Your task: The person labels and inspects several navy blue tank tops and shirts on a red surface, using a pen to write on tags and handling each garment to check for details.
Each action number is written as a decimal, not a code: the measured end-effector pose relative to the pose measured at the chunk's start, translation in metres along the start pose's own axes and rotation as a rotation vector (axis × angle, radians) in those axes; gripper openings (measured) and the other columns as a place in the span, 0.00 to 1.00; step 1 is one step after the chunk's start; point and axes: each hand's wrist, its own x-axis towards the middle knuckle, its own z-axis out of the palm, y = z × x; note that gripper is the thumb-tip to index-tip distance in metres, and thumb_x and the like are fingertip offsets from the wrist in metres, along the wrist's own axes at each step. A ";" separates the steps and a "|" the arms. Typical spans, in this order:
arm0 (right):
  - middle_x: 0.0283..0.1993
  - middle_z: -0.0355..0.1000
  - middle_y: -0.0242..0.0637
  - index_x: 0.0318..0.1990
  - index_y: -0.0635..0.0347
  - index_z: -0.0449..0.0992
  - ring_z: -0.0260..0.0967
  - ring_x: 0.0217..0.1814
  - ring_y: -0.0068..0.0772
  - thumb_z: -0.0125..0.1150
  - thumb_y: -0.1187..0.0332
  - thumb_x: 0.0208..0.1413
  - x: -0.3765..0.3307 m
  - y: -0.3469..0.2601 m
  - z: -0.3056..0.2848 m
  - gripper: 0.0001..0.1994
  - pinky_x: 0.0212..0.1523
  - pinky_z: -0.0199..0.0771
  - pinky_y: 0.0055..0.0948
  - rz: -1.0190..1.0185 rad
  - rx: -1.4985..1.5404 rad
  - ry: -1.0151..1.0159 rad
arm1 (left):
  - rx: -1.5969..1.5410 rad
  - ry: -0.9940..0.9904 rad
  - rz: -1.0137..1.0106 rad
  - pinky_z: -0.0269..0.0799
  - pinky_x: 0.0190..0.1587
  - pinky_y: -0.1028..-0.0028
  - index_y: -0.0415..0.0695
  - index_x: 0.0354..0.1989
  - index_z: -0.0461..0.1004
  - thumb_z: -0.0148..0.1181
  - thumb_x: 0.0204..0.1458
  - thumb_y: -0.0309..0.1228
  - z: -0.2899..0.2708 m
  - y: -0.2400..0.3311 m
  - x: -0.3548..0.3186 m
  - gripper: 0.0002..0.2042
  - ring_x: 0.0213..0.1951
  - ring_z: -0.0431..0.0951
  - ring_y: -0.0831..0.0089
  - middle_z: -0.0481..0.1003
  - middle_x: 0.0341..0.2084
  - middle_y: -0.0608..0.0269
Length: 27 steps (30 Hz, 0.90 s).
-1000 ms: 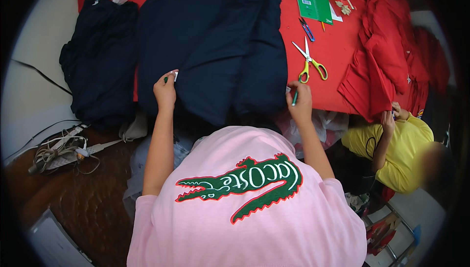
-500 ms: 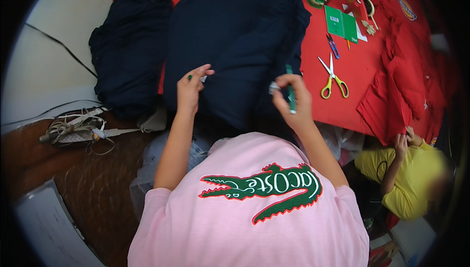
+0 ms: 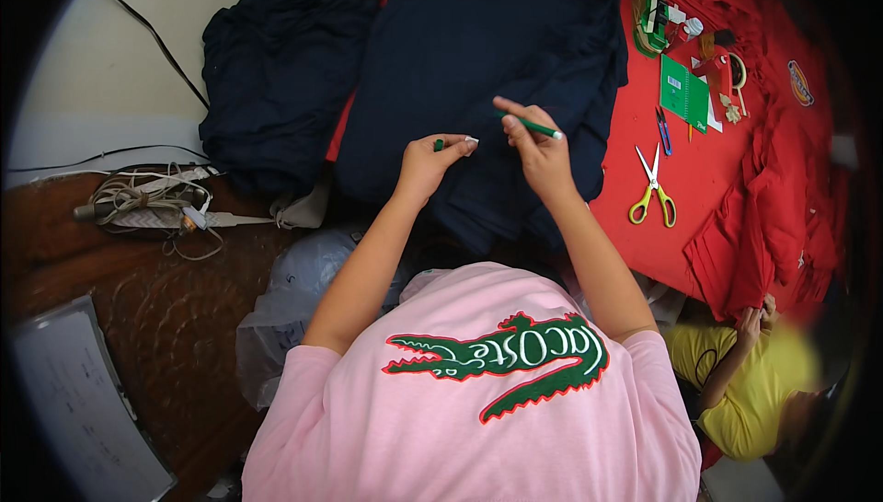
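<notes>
My left hand [image 3: 425,171] is closed over the dark navy cloth [image 3: 478,33]. Between its thumb and fingertips it pinches a small white piece [image 3: 472,141], too small to name. A short green thing [image 3: 439,145], maybe a pen cap, also sticks out of its fingers. Just to the right, my right hand [image 3: 541,157] grips a slim green pen [image 3: 535,126] with a white end, its index finger stretched out to the upper left. The two hands are a little apart, and the navy cloth lies spread beneath them.
Another folded navy garment [image 3: 276,79] lies left. On the red cloth at right are yellow-handled scissors [image 3: 652,191], blue thread snips [image 3: 664,131], a green notebook [image 3: 682,92] and a tape dispenser [image 3: 651,23]. A person in a yellow shirt [image 3: 745,382] handles red garments [image 3: 754,217]. Bundled cables [image 3: 147,203] lie left.
My hands have come closer together. The pen in my right hand has turned from upright to slanting. The white piece by my right fingertips no longer shows there. The whole view has shifted slightly.
</notes>
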 end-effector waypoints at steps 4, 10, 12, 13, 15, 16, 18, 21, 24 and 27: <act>0.35 0.74 0.28 0.50 0.65 0.82 0.69 0.34 0.14 0.65 0.72 0.68 -0.008 0.018 0.021 0.08 0.34 0.67 0.18 -0.001 -0.080 0.008 | 0.058 0.061 0.113 0.55 0.26 0.82 0.36 0.44 0.87 0.71 0.61 0.34 -0.005 -0.025 0.008 0.12 0.24 0.62 0.89 0.77 0.25 0.73; 0.34 0.77 0.32 0.44 0.65 0.78 0.69 0.30 0.16 0.66 0.71 0.66 -0.008 0.025 0.031 0.06 0.31 0.68 0.22 0.044 -0.101 -0.041 | -0.060 0.132 -0.051 0.50 0.24 0.81 0.35 0.42 0.86 0.68 0.62 0.31 -0.006 -0.006 0.002 0.10 0.20 0.59 0.89 0.69 0.18 0.78; 0.35 0.78 0.31 0.45 0.65 0.78 0.71 0.33 0.16 0.66 0.71 0.67 -0.006 0.015 0.032 0.06 0.35 0.71 0.21 0.048 -0.214 -0.070 | -0.089 0.141 -0.063 0.49 0.23 0.80 0.35 0.41 0.86 0.68 0.62 0.31 -0.007 -0.007 0.001 0.10 0.20 0.58 0.89 0.67 0.17 0.79; 0.35 0.78 0.30 0.46 0.65 0.79 0.72 0.35 0.16 0.66 0.71 0.68 -0.005 0.012 0.033 0.06 0.37 0.72 0.21 0.050 -0.271 -0.085 | -0.095 0.144 -0.061 0.49 0.23 0.80 0.35 0.41 0.86 0.68 0.62 0.31 -0.007 -0.007 0.000 0.10 0.20 0.58 0.89 0.67 0.17 0.79; 0.35 0.79 0.31 0.46 0.65 0.79 0.72 0.35 0.17 0.66 0.71 0.67 -0.004 0.017 0.037 0.06 0.37 0.72 0.21 -0.008 -0.274 -0.077 | -0.100 0.144 -0.052 0.49 0.24 0.80 0.35 0.41 0.87 0.68 0.62 0.31 -0.007 -0.007 -0.001 0.10 0.20 0.58 0.89 0.67 0.17 0.79; 0.35 0.79 0.32 0.46 0.65 0.79 0.73 0.35 0.17 0.66 0.71 0.67 -0.004 0.019 0.038 0.06 0.37 0.72 0.22 -0.038 -0.276 -0.073 | -0.099 0.142 -0.045 0.50 0.24 0.80 0.35 0.41 0.87 0.68 0.62 0.31 -0.007 -0.006 -0.002 0.10 0.20 0.58 0.89 0.67 0.17 0.79; 0.36 0.79 0.34 0.44 0.64 0.79 0.74 0.34 0.19 0.67 0.70 0.66 -0.002 0.019 0.038 0.07 0.36 0.73 0.24 -0.054 -0.316 -0.068 | -0.089 0.141 -0.019 0.49 0.24 0.80 0.35 0.42 0.87 0.68 0.62 0.30 -0.006 -0.006 -0.002 0.10 0.21 0.58 0.89 0.67 0.17 0.79; 0.36 0.79 0.32 0.43 0.63 0.80 0.75 0.35 0.19 0.67 0.69 0.66 -0.006 0.010 0.031 0.06 0.36 0.74 0.24 0.045 -0.152 -0.003 | -0.025 0.147 0.023 0.52 0.25 0.80 0.35 0.42 0.87 0.67 0.62 0.30 -0.006 -0.009 -0.001 0.10 0.21 0.61 0.89 0.69 0.18 0.78; 0.39 0.80 0.32 0.50 0.62 0.79 0.74 0.37 0.17 0.60 0.70 0.71 -0.014 -0.006 -0.001 0.07 0.41 0.75 0.20 0.060 0.137 0.159 | 0.128 0.176 0.097 0.65 0.31 0.79 0.35 0.43 0.87 0.67 0.63 0.32 -0.010 -0.008 -0.002 0.11 0.27 0.73 0.83 0.78 0.23 0.69; 0.41 0.81 0.37 0.53 0.63 0.78 0.74 0.38 0.18 0.55 0.70 0.75 -0.037 -0.011 -0.069 0.09 0.42 0.76 0.21 -0.010 -0.018 0.354 | 0.317 0.229 0.296 0.78 0.41 0.71 0.39 0.44 0.88 0.66 0.63 0.36 -0.011 -0.007 -0.012 0.12 0.35 0.86 0.70 0.87 0.35 0.53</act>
